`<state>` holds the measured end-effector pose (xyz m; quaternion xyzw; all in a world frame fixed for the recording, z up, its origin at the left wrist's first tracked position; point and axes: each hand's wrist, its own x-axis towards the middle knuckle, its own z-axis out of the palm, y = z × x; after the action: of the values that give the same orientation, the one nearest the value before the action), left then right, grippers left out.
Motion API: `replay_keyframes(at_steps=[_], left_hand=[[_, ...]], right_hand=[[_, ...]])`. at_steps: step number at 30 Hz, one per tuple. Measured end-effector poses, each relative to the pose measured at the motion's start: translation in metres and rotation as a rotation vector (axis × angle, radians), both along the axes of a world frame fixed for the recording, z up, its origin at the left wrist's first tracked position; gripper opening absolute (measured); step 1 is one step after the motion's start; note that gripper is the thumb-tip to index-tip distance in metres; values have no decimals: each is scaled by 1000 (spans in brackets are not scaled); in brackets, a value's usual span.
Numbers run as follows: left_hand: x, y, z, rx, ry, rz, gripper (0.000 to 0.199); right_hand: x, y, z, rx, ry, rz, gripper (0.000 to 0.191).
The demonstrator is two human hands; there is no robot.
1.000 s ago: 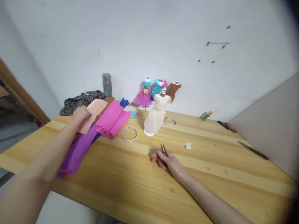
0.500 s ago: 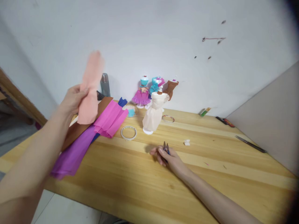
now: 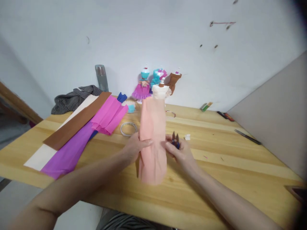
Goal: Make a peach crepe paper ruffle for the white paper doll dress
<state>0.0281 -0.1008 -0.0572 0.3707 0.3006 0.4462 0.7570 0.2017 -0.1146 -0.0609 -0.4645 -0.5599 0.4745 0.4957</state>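
Peach paper (image 3: 153,121) now at frame centre, between both hands.
My left hand (image 3: 133,146) has brought it over, pinched; my right hand (image 3: 182,156) clasps small snips (image 3: 177,145) beside it.

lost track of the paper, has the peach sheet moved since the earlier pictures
Yes, rightward: the peach sheet was over the brown strip; now the left hand holds it well right of that strip.

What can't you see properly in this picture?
All in the head view:
- The cream dress's skirt: hidden behind the peach paper.
- The peach paper's bottom edge: blurred.
- The snips' handle ends: hidden by the right hand.
- Any writing on the green-and-orange packet: too small.
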Motion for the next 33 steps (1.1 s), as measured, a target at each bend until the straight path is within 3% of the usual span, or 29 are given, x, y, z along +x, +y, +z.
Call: replay_keyframes(at_steps=[7, 12, 17, 21, 26, 33], left_hand=[[4, -22, -14, -72, 114, 16, 56], [3, -26, -23, -154, -17, -87, 50], [-7, -22, -34, -179, -219, -229, 50], [-8, -24, -36, -272, -251, -220, 50], [-9, -29, -31, -384, -149, -187, 45], [-8, -34, -20, -348, 127, -131, 40]], right_hand=[[1, -11, -33, -214, 147, 52, 40], [8, -11, -45, -255, 161, 98, 43], [14, -8, -50, -261, 159, 73, 41], [15, -8, -51, -268, 146, 75, 40], [16, -10, -48, -300, 164, 90, 40], [12, -12, -43, -316, 247, 66, 37]])
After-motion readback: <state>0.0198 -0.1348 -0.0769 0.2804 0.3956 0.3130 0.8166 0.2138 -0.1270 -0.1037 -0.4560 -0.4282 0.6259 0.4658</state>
